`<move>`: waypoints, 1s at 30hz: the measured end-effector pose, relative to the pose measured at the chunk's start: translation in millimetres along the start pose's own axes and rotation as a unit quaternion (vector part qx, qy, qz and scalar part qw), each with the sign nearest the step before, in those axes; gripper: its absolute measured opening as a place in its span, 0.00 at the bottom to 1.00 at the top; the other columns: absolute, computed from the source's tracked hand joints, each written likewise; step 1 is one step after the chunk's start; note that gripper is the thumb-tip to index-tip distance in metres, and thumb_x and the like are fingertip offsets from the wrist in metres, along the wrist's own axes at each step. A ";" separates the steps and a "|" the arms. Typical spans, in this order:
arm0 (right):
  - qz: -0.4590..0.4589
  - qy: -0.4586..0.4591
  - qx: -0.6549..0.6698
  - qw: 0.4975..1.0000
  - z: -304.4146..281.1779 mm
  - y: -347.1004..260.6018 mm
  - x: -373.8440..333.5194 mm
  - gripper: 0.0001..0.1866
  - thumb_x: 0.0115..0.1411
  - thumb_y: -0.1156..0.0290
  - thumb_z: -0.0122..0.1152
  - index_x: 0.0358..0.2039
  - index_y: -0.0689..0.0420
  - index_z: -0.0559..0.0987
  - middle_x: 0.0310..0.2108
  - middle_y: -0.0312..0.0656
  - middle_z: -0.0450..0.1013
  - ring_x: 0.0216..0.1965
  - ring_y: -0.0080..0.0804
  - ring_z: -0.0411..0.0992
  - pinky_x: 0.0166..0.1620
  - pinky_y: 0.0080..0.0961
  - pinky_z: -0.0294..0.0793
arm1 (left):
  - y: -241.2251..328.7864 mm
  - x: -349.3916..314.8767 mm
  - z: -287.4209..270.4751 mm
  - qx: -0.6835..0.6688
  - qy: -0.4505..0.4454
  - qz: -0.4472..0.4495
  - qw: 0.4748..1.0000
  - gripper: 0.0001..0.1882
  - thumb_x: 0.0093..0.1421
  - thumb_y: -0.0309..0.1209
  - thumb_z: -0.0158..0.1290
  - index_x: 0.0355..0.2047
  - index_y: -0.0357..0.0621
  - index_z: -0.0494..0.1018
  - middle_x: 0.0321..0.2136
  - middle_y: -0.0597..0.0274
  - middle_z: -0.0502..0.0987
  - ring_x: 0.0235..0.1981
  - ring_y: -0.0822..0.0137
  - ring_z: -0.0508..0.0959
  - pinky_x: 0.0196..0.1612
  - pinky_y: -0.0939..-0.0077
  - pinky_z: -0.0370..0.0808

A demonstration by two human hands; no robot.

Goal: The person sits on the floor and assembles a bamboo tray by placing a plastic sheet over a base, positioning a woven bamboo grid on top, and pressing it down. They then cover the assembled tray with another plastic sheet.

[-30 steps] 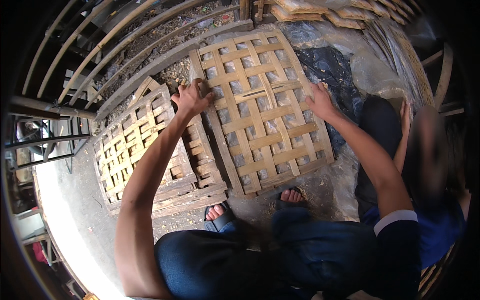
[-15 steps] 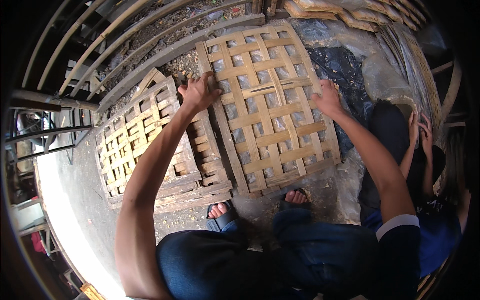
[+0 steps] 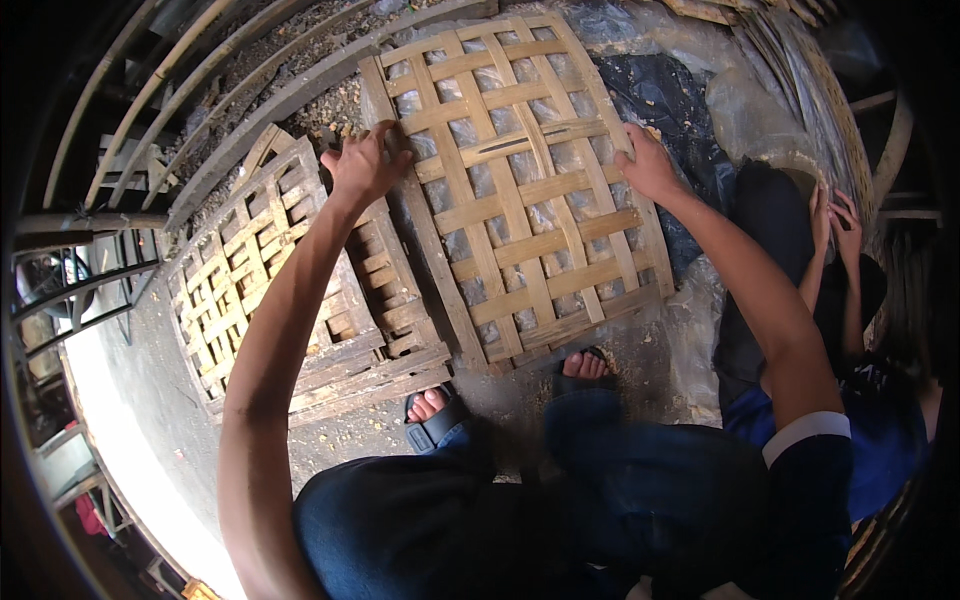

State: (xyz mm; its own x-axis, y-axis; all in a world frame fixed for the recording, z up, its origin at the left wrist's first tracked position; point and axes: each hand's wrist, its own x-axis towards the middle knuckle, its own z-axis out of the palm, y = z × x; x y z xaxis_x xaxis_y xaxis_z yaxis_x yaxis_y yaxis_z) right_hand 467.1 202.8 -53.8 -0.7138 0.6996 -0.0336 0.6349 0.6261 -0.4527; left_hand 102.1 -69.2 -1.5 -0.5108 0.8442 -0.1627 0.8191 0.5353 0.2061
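Woven panel, gripped by the right hand, touches the left hand, whose grip I cannot tell.

Ahead and to my left, slim poles curve past littered ground, edged by a thick grey beam. Below me the grey floor is flecked with crumbs. Farther left, a white strip of light glares near a dark frame.

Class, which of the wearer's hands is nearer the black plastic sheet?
Right. The right hand is beside the black plastic sheet; the left hand, across the woven panel.
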 end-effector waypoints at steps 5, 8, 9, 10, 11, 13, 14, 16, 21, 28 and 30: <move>-0.120 0.002 -0.110 0.987 -27.6 -50.6 -7.3 0.32 0.60 0.69 0.60 0.63 0.64 0.65 0.60 0.53 0.63 0.60 0.53 0.63 0.62 0.43 0.64 | 11.1 -37.4 5.7 0.081 0.038 0.081 0.993 0.37 0.63 0.55 0.52 0.68 0.54 0.59 0.66 0.47 0.60 0.67 0.48 0.62 0.61 0.31 0.56; -0.186 -0.009 -0.118 0.975 -26.4 -73.8 -12.3 0.32 0.60 0.67 0.61 0.63 0.63 0.65 0.60 0.51 0.62 0.61 0.52 0.62 0.63 0.46 0.63 | 39.5 -77.8 7.2 0.068 -0.051 0.188 0.979 0.43 0.62 0.57 0.54 0.71 0.53 0.54 0.72 0.47 0.50 0.72 0.47 0.52 0.68 0.41 0.54; -0.199 -0.012 -0.115 0.973 -21.2 -77.9 -12.1 0.32 0.60 0.66 0.61 0.63 0.62 0.65 0.60 0.51 0.62 0.60 0.51 0.61 0.63 0.47 0.62 | 45.8 -90.3 8.2 0.059 -0.114 0.219 0.967 0.45 0.62 0.57 0.54 0.72 0.53 0.51 0.73 0.46 0.46 0.74 0.48 0.49 0.71 0.44 0.53; -0.184 -0.004 -0.111 0.977 -18.7 -79.0 -10.1 0.32 0.60 0.65 0.61 0.63 0.63 0.65 0.60 0.51 0.62 0.61 0.51 0.62 0.63 0.47 0.63 | 52.0 -105.7 11.2 0.084 -0.130 0.231 0.961 0.47 0.61 0.59 0.54 0.73 0.54 0.49 0.74 0.45 0.43 0.75 0.48 0.47 0.71 0.44 0.52; -0.170 0.002 -0.107 0.980 -16.8 -78.3 -4.1 0.32 0.61 0.65 0.60 0.63 0.63 0.65 0.60 0.52 0.62 0.61 0.52 0.62 0.63 0.48 0.63 | 55.5 -119.8 15.0 0.107 -0.146 0.240 0.954 0.50 0.60 0.60 0.55 0.74 0.54 0.46 0.74 0.44 0.41 0.75 0.48 0.45 0.72 0.44 0.51; -0.115 0.017 -0.111 0.987 -17.5 -72.3 10.4 0.32 0.61 0.64 0.59 0.64 0.63 0.64 0.61 0.53 0.62 0.61 0.52 0.62 0.63 0.48 0.64 | 55.8 -129.0 12.6 0.128 -0.184 0.251 0.942 0.54 0.57 0.62 0.57 0.75 0.58 0.43 0.75 0.45 0.36 0.76 0.50 0.42 0.73 0.44 0.50; -0.070 0.025 -0.119 0.990 -20.7 -63.6 18.9 0.33 0.62 0.64 0.59 0.64 0.64 0.64 0.62 0.54 0.61 0.62 0.52 0.62 0.63 0.48 0.64 | 56.6 -129.2 8.8 0.142 -0.192 0.256 0.937 0.54 0.57 0.62 0.58 0.75 0.59 0.44 0.75 0.45 0.35 0.76 0.51 0.42 0.73 0.44 0.50; 0.002 0.037 -0.110 0.993 -22.5 -45.4 34.2 0.32 0.62 0.62 0.58 0.63 0.65 0.65 0.61 0.56 0.63 0.61 0.53 0.64 0.62 0.47 0.65 | 50.4 -127.1 1.0 0.147 -0.202 0.269 0.930 0.54 0.54 0.61 0.61 0.74 0.61 0.46 0.75 0.49 0.36 0.76 0.53 0.43 0.74 0.44 0.49; 0.158 -0.077 -0.111 0.978 -35.3 9.1 31.0 0.27 0.65 0.54 0.59 0.53 0.65 0.75 0.45 0.50 0.77 0.44 0.42 0.77 0.50 0.41 0.76 | 37.1 -117.1 -4.5 0.114 -0.180 0.339 0.916 0.55 0.49 0.61 0.64 0.72 0.59 0.52 0.75 0.54 0.39 0.75 0.54 0.46 0.75 0.46 0.47; 0.243 -0.188 0.156 0.939 -39.0 7.0 -16.8 0.20 0.67 0.54 0.57 0.42 0.59 0.82 0.34 0.37 0.79 0.32 0.25 0.76 0.32 0.26 0.75 | 31.9 -130.6 -10.7 0.111 -0.166 0.394 0.897 0.33 0.50 0.55 0.64 0.49 0.49 0.75 0.55 0.58 0.69 0.61 0.56 0.66 0.64 0.55 0.63; 0.232 -0.176 0.156 0.944 -39.8 8.9 -14.6 0.18 0.67 0.55 0.56 0.42 0.58 0.82 0.33 0.36 0.78 0.31 0.24 0.74 0.31 0.25 0.74 | 20.4 -135.6 -5.0 0.078 -0.120 0.452 0.881 0.25 0.52 0.54 0.62 0.38 0.47 0.78 0.45 0.62 0.74 0.55 0.60 0.69 0.60 0.58 0.66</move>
State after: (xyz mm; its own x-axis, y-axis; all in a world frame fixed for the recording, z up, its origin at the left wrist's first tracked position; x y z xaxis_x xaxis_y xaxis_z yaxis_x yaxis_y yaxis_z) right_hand 494.9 211.9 -21.8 -0.4687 0.6820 -0.5614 0.8245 0.1097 -0.5551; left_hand 186.7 -172.6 29.7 0.4226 0.8833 -0.2029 0.8982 -0.3782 0.2242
